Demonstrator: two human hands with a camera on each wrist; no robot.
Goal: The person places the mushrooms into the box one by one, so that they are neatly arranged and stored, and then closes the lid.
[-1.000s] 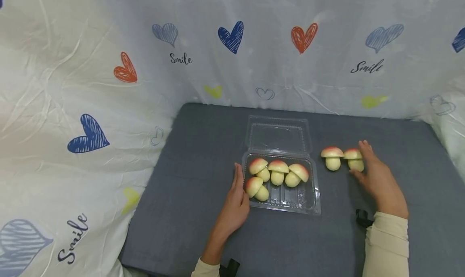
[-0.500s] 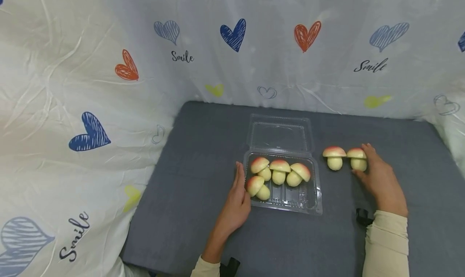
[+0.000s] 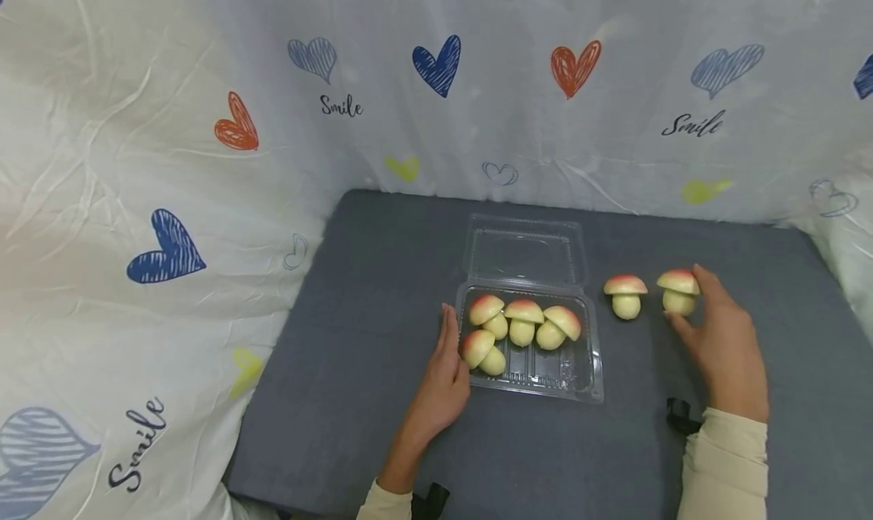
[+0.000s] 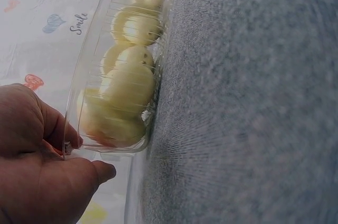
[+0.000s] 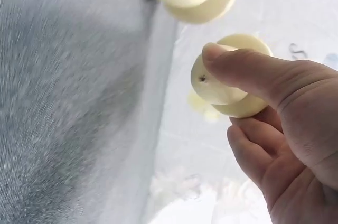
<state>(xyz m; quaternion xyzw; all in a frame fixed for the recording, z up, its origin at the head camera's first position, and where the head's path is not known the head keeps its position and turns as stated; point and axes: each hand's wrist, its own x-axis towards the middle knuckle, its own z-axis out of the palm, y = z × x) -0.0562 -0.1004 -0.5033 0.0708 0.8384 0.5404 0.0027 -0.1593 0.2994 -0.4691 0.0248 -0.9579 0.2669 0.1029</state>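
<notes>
My right hand (image 3: 726,346) pinches a toy mushroom (image 3: 678,292) with a red-tinged cap and pale stem; in the right wrist view, the thumb lies over the stem of this mushroom (image 5: 216,87). To its left a second mushroom (image 3: 625,296) stands on the cloth. My left hand (image 3: 439,380) rests against the left side of a clear plastic clamshell box (image 3: 586,372), fingers straight along it in the head view. Several similar mushrooms (image 3: 523,323) lie inside, toward the back and left. The left wrist view shows the fingertips at the rim of the box (image 4: 79,97).
The box's clear lid (image 3: 525,251) lies folded back behind it. A dark grey cloth (image 3: 341,399) covers the table. White curtains (image 3: 505,126) printed with hearts and "Smile" hang at the back and left.
My right hand has closed on the right-hand mushroom and moved it up and to the right, widening the gap to its neighbour. The left hand and the box have stayed in place.
</notes>
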